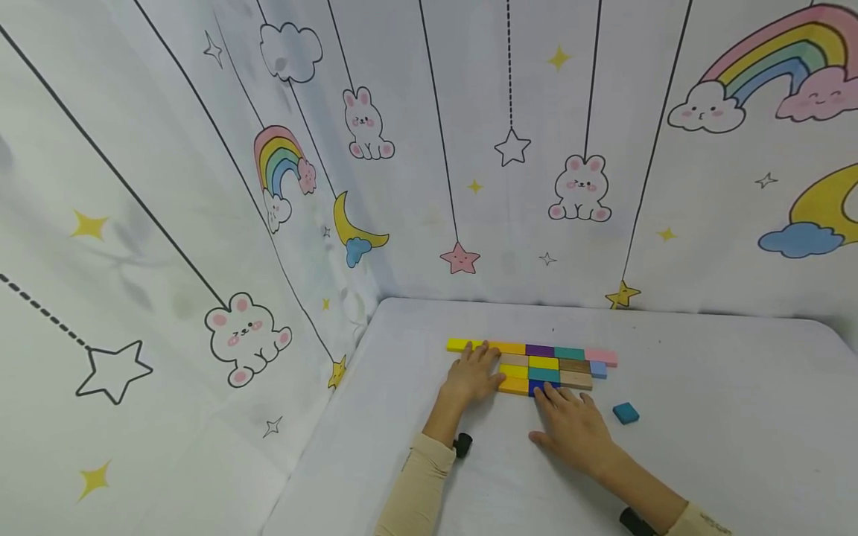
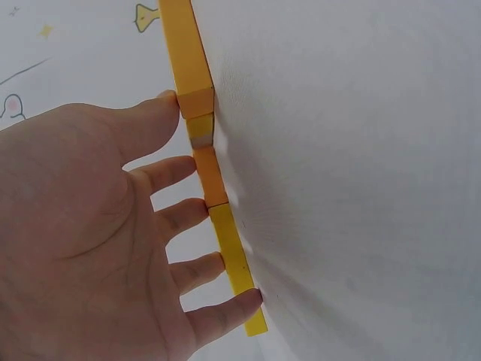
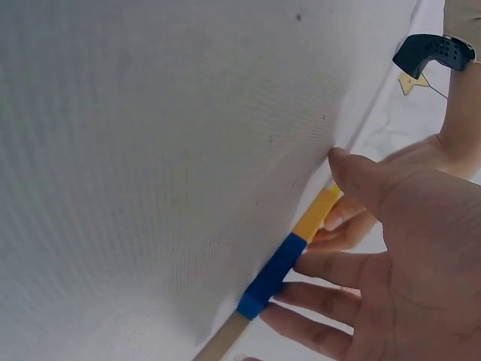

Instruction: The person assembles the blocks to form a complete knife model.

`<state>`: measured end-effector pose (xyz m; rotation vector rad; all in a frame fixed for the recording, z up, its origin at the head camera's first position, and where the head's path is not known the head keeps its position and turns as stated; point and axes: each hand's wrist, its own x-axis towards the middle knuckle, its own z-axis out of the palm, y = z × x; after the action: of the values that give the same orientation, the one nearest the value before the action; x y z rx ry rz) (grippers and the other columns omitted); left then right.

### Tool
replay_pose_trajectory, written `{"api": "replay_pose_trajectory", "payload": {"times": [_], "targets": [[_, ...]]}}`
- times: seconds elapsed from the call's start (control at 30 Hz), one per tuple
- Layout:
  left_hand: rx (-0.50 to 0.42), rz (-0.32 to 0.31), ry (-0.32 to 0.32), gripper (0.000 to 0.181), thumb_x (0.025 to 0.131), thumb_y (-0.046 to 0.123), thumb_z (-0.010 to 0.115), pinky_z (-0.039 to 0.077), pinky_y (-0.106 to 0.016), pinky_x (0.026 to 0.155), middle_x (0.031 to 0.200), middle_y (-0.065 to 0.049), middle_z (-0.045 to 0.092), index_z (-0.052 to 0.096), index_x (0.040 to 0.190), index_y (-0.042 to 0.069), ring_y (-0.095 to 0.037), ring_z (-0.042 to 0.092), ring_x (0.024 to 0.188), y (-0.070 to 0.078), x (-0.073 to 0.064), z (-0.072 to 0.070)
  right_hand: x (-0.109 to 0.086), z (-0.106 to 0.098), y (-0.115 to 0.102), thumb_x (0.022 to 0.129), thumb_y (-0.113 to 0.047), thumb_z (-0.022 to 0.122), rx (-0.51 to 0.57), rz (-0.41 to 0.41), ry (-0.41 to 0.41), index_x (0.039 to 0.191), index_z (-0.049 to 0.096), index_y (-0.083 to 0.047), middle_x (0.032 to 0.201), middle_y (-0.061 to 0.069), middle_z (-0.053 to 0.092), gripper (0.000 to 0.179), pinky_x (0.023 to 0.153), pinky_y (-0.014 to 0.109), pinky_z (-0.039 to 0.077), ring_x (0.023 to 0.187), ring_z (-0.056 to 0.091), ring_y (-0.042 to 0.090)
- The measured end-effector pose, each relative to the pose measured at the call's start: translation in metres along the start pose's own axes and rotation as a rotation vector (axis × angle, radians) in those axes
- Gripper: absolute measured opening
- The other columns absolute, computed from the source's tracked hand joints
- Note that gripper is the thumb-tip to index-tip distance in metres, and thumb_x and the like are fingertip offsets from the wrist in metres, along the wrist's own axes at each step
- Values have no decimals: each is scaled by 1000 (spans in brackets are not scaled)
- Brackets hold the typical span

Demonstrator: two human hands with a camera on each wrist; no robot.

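Note:
Flat colored wooden blocks lie side by side in rows on the table. My left hand point(image 1: 472, 376) is at their left end, its spread fingers on the yellow block point(image 2: 234, 248) and the orange block point(image 2: 212, 177); its thumb touches another orange block point(image 2: 189, 53). At the front row, the fingertips of my right hand point(image 1: 576, 428) touch the dark blue block point(image 3: 272, 277), which sits between an orange block point(image 3: 314, 216) and a light wood block point(image 1: 576, 380). The right thumb stands apart from the blocks.
A loose teal block point(image 1: 626, 413) lies by itself right of my right hand. Along the back row are a purple block point(image 1: 539, 351) and a pink block point(image 1: 601, 357). The white table point(image 1: 737, 417) meets a patterned curtain point(image 1: 482, 208) behind and at left.

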<state>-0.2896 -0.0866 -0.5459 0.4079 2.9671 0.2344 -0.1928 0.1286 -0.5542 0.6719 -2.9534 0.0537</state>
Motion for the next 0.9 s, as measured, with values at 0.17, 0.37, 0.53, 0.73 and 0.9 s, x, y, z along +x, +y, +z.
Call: {"api": "replay_pose_trajectory", "payload": {"times": [0.17,0.37,0.53,0.73,0.9], "targets": [[-1,3,-7,56,108,50,52,35,-57,121,172,-1,27,40,159,30,-33,22,158,0,0,0,0,1,-1,87,-60,77,15,23,-18,147,59,-5,152,21,55,83,104,72,45,136,54,43],[-10,-1,-15,57,108,50,52,33,-58,122,172,-2,26,39,159,30,-33,21,159,0,1,0,1,3,-1,88,-60,77,29,45,-26,147,58,-5,152,21,54,83,105,72,44,137,53,43],[-19,3,-2,57,107,50,53,33,-58,122,172,-1,27,41,159,29,-33,22,158,-1,1,2,6,3,1,88,-56,78,101,90,-35,145,59,-2,152,20,54,80,107,71,43,138,52,44],[-28,9,5,56,107,49,54,34,-58,122,172,-1,28,41,158,29,-34,21,159,-1,1,1,4,-1,8,88,-53,80,159,122,21,143,60,0,152,22,53,79,109,70,42,140,48,45],[-31,10,-5,56,108,49,52,32,-58,122,172,-2,27,40,159,29,-34,20,159,-1,0,0,-7,-11,18,88,-52,80,191,158,29,139,61,4,148,25,55,78,107,69,44,137,51,46]]}}
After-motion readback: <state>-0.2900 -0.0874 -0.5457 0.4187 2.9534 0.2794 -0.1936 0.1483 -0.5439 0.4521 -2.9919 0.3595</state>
